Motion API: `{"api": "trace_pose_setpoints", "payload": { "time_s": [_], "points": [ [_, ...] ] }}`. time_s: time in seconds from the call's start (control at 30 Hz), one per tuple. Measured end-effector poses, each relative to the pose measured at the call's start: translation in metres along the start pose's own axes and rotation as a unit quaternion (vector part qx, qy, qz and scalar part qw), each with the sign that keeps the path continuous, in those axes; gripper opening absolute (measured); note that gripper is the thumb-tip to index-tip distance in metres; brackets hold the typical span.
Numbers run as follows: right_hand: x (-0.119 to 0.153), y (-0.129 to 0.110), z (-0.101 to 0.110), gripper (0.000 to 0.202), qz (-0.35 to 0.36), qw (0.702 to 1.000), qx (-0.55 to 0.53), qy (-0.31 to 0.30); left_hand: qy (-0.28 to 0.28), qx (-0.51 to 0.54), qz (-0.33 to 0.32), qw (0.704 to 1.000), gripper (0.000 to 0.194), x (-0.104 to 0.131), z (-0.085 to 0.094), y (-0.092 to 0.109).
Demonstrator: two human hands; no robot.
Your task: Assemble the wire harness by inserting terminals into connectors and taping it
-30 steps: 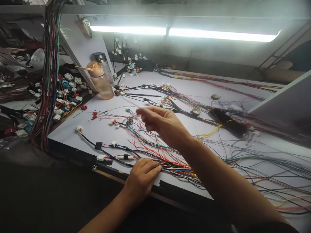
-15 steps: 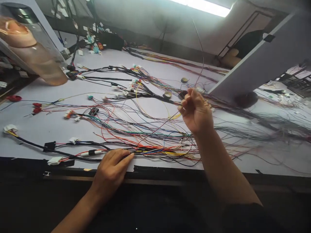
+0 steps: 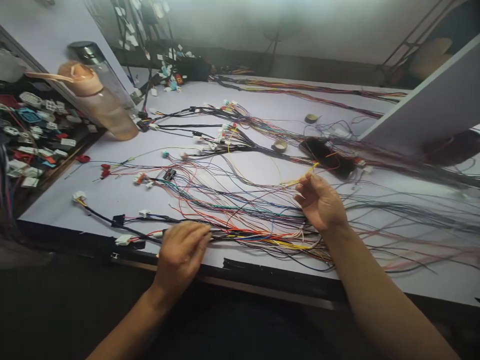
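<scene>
My left hand [image 3: 182,247] is closed over a wire harness bundle [image 3: 247,236] near the table's front edge, its fingertips pressed together on the black-covered part. White connectors [image 3: 123,240] hang from the bundle's left end. Raised above the spread wires, my right hand [image 3: 322,202] has its fingers curled in a pinch around a thin wire. A dark red wire [image 3: 258,201] runs up toward those fingers from the bundle. Close to the fingertips lies a yellow wire [image 3: 296,182]; whether it is touched I cannot tell.
Another branched harness [image 3: 258,148] lies behind, with tape rolls [image 3: 279,146] and a dark object [image 3: 326,157] nearby. Two bottles [image 3: 108,112] stand at the left beside a bin of connectors [image 3: 41,135]. A pale panel [image 3: 431,100] rises on the right.
My right hand has come down slightly, and the long wire that rose above it no longer stands up. My left hand has lifted its knuckles and bunched its fingers. The view has shifted left.
</scene>
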State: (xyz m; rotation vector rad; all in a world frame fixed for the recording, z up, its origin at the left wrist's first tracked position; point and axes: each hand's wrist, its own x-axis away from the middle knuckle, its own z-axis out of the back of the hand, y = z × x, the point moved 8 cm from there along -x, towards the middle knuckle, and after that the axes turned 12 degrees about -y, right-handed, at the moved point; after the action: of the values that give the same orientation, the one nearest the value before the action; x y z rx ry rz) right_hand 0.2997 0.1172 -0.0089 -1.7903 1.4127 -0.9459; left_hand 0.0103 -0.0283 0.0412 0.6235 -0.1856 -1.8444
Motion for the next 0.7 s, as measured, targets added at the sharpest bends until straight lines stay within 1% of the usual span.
{"api": "trace_pose_setpoints", "payload": {
  "time_s": [0.07,0.1,0.17,0.23,0.27,0.33,0.4,0.47,0.5,0.53,0.57,0.6,0.7],
  "points": [
    [0.000,0.001,0.001,0.027,-0.001,1.000,0.002,0.007,0.038,-0.062,0.063,0.995,0.008,-0.006,0.013,-0.020],
    [0.000,0.002,0.001,0.026,-0.003,1.000,0.002,0.011,0.045,-0.093,0.094,0.990,0.006,-0.010,0.017,-0.030],
    [0.001,0.003,0.001,0.025,-0.007,1.000,0.004,0.017,0.040,-0.128,0.156,0.979,0.015,-0.018,0.018,-0.049],
    [0.002,0.003,0.002,0.025,-0.010,1.000,0.004,0.019,0.015,-0.126,0.205,0.970,0.023,-0.026,0.013,-0.062],
    [0.002,0.004,0.002,0.025,-0.012,1.000,0.004,0.021,0.005,-0.113,0.223,0.968,0.024,-0.029,0.009,-0.066],
    [0.003,0.006,0.003,0.027,-0.016,1.000,0.000,0.024,0.014,-0.062,0.245,0.967,0.021,-0.032,0.005,-0.068],
    [0.002,0.008,0.005,0.028,-0.020,0.999,-0.002,0.029,0.052,0.026,0.252,0.966,0.018,-0.031,0.005,-0.069],
    [0.002,0.010,0.006,0.027,-0.023,0.999,0.001,0.029,0.099,0.114,0.253,0.956,0.021,-0.025,0.009,-0.072],
    [0.002,0.011,0.005,0.027,-0.023,0.999,0.003,0.027,0.113,0.136,0.251,0.952,0.022,-0.022,0.011,-0.074],
    [0.002,0.011,0.004,0.026,-0.023,0.999,0.005,0.024,0.116,0.133,0.251,0.952,0.022,-0.020,0.014,-0.075],
    [0.002,0.011,0.002,0.025,-0.023,1.000,0.005,0.019,0.106,0.109,0.251,0.956,0.021,-0.019,0.016,-0.075],
    [0.002,0.011,0.000,0.024,-0.024,1.000,0.005,0.013,0.082,0.072,0.249,0.962,0.019,-0.020,0.016,-0.075],
    [0.001,0.005,-0.012,0.022,-0.024,1.000,0.007,-0.004,-0.015,-0.023,0.230,0.973,0.018,-0.026,0.008,-0.069]
  ]
}}
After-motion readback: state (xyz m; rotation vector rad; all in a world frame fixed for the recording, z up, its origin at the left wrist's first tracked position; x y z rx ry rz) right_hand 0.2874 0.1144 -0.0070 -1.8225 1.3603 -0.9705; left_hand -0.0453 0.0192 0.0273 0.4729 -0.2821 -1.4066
